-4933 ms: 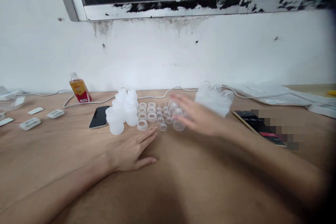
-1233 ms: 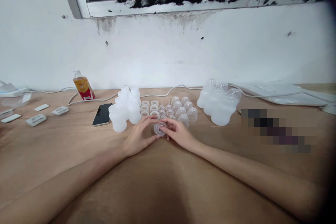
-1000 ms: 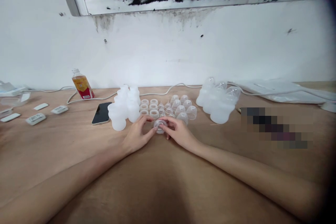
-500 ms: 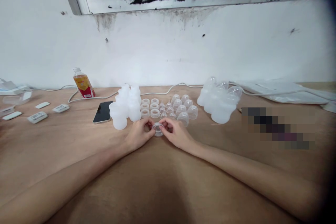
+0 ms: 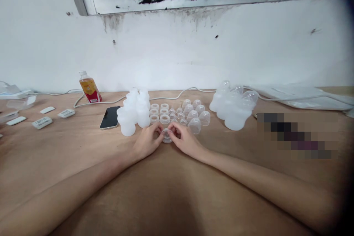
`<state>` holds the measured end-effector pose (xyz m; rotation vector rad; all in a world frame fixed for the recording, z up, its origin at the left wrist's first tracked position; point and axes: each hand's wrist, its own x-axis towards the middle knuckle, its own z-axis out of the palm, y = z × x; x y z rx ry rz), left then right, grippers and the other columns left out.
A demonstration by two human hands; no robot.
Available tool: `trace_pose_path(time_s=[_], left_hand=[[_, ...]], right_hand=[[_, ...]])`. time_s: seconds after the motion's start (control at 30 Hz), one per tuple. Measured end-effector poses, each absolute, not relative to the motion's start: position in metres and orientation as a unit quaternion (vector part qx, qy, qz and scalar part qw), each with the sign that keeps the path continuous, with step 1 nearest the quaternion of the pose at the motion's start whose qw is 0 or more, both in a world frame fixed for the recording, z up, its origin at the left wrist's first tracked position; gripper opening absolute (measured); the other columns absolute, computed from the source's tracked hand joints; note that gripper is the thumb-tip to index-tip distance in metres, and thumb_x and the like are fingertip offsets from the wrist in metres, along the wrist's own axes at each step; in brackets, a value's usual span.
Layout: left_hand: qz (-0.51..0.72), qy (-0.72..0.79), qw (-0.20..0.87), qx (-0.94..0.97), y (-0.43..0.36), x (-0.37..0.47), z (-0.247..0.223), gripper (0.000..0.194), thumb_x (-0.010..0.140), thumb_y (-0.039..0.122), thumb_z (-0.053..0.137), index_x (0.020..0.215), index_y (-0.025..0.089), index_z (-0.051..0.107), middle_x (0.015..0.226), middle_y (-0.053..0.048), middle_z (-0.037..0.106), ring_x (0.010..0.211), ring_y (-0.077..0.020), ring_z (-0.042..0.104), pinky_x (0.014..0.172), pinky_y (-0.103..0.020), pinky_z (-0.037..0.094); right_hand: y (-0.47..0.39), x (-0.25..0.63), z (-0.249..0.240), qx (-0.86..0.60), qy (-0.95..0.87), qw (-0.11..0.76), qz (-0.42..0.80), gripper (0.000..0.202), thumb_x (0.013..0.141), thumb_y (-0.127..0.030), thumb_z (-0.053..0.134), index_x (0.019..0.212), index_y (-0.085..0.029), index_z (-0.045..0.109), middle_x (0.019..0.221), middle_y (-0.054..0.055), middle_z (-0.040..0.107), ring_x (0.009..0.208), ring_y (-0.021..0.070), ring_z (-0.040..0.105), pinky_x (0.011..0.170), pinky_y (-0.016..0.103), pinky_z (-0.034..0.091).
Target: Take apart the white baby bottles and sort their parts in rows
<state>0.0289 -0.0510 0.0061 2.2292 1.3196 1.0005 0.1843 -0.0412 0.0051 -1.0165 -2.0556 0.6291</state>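
Between both hands, low over the front of the parts, is a clear plastic bottle ring (image 5: 167, 136). My left hand (image 5: 149, 138) pinches its left edge with thumb and fingers. The fingertips of my right hand (image 5: 184, 139) close on its right edge. Whether a nipple sits inside the ring I cannot make out. Just beyond stand several translucent bottle rings (image 5: 164, 119) in rows. To their right are small clear nipples (image 5: 179, 111), then rows of clear dome caps (image 5: 194, 125). White frosted bottles (image 5: 127, 127) stand in a group left of the rings.
Capped bottles (image 5: 234, 118) cluster to the right. A phone (image 5: 110, 117) lies left of the white bottles, and a drink bottle (image 5: 90, 87) stands behind it. A cable (image 5: 171, 98) runs along the wall. Small white packs (image 5: 42, 122) lie far left, a plastic bag (image 5: 298, 96) back right.
The view has shifted slightly, so the table things appear a little further right. Both hands keep their pinch on the ring, with hardly any movement.
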Motion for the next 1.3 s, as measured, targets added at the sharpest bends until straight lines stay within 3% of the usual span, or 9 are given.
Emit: trace_pose_path(time_s=[0.27,0.47,0.87,1.1,1.3], left_hand=[[0.361,0.453,0.212,0.787,-0.0484,0.0267,0.0054,0.006,0.076,0.022,0.047,0.079,0.018,0.050,0.073,0.002,0.059,0.068,-0.0106,0.054,0.062,-0.021,0.039],[0.368,0.456,0.234,0.776,-0.0464,0.0244,0.0030,0.014,0.069,0.025,0.057,0.079,0.018,0.049,0.073,0.002,0.057,0.067,-0.0103,0.053,0.060,-0.020,0.039],[0.326,0.474,0.164,0.801,-0.0457,0.0285,0.0048,0.008,0.070,0.019,0.050,0.078,0.018,0.049,0.068,0.002,0.055,0.062,-0.0106,0.050,0.056,-0.021,0.038],[0.276,0.467,0.058,0.838,-0.0448,0.0326,0.0025,0.009,0.074,0.018,0.043,0.082,0.018,0.047,0.070,0.000,0.055,0.067,-0.0145,0.051,0.065,-0.027,0.038],[0.272,0.467,0.061,0.839,-0.0467,0.0305,0.0053,0.017,0.074,0.022,0.044,0.091,0.019,0.047,0.080,-0.002,0.056,0.072,-0.0155,0.052,0.063,-0.026,0.040]], right_hand=[[-0.0408,0.1849,0.0043,-0.400,-0.810,0.358,0.236,0.004,0.075,-0.018,0.041,0.077,-0.019,0.045,0.063,-0.003,0.049,0.058,0.0094,0.047,0.056,0.022,0.037],[-0.0389,0.1859,0.0004,-0.396,-0.800,0.365,0.263,0.014,0.069,-0.017,0.048,0.083,-0.019,0.045,0.073,-0.001,0.053,0.062,0.0096,0.049,0.059,0.023,0.039],[-0.0401,0.1844,0.0031,-0.423,-0.796,0.347,0.259,0.014,0.070,-0.014,0.045,0.083,-0.019,0.047,0.064,-0.003,0.051,0.051,0.0078,0.043,0.050,0.020,0.036],[-0.0410,0.1834,0.0063,-0.436,-0.808,0.321,0.232,0.018,0.071,-0.012,0.044,0.087,-0.018,0.048,0.064,-0.002,0.053,0.055,0.0093,0.046,0.055,0.022,0.036],[-0.0408,0.1850,0.0052,-0.420,-0.810,0.335,0.233,0.023,0.072,-0.014,0.044,0.094,-0.019,0.049,0.071,0.000,0.056,0.062,0.0108,0.050,0.060,0.024,0.038]])
